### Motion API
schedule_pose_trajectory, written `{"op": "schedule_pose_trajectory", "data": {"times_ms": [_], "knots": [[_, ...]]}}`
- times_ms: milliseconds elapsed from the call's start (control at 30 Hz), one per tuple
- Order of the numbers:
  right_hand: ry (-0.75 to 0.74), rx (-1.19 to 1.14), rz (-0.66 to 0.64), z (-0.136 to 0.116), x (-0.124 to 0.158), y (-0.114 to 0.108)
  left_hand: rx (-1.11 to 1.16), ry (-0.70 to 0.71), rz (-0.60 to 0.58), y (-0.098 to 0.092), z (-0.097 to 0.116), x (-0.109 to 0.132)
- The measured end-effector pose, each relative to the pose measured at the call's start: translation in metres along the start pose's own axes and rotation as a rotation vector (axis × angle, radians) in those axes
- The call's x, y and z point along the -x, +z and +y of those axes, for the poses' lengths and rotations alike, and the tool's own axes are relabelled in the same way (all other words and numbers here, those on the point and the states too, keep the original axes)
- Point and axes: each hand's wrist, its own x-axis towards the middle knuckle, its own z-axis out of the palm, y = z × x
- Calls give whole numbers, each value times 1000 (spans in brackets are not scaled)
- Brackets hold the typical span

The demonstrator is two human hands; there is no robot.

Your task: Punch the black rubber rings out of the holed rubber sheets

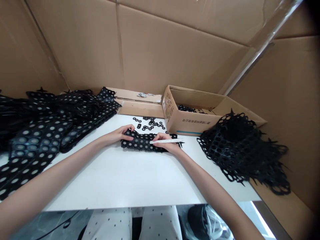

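Note:
A black rubber sheet (140,143) with rows of round holes lies across the white table in front of me. My left hand (123,134) grips its left end, thumb on top. In my right hand (165,141) is a slim white pen-like tool (168,141), its tip down at the middle of the sheet. The fingers of that hand are closed around the tool. Just beyond the sheet, several small black rings (150,123) are scattered on the table.
Perforated black sheets (37,140) are heaped at the left. An open cardboard box (195,123) with black rings inside stands at the back right. Beside it lies a pile of black mesh scraps (242,150) overhanging the table's right edge. Cardboard walls (175,50) enclose the white table (120,183).

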Motion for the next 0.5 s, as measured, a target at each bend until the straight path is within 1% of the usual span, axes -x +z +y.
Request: {"op": "schedule_pose_trajectory", "data": {"times_ms": [100, 167, 367, 433, 500], "knots": [[-59, -49, 127, 3, 2, -2, -71, 8, -47, -3, -1, -1], [-78, -59, 170, 6, 3, -3, -73, 4, -71, -4, -1, -2], [-99, -40, 206, 7, 5, -3, 67, -32, -107, -5, -9, -3], [-86, -31, 193, 7, 4, -3, 116, -51, -86, -4, -11, -3], [-70, -20, 166, 7, 4, -2, 163, -53, -41, -2, -10, -2]]}}
